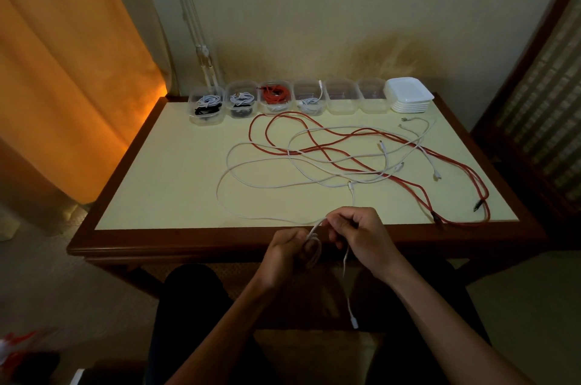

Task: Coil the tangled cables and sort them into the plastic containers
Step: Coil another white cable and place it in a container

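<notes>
At a table's near edge [188, 232], left hand [284, 254] grips a small white coil [314, 248]; right hand [361, 232] pinches its cable trailing away leftward across the tabletop.

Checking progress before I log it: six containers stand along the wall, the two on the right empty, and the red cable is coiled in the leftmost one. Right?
Not quite. In the head view the coiled red cable sits in the third container from the left, not the leftmost. The rest holds.

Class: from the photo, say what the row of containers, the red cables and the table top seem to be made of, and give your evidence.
Containers: clear plastic, probably thin; the wall and the coils inside show through.
Red cables: apparently a matt braided or rubbery jacket, with no shine; too small to tell which.
Table top: smooth pale laminate or painted panel, set in a dark glossy wood frame.
</notes>
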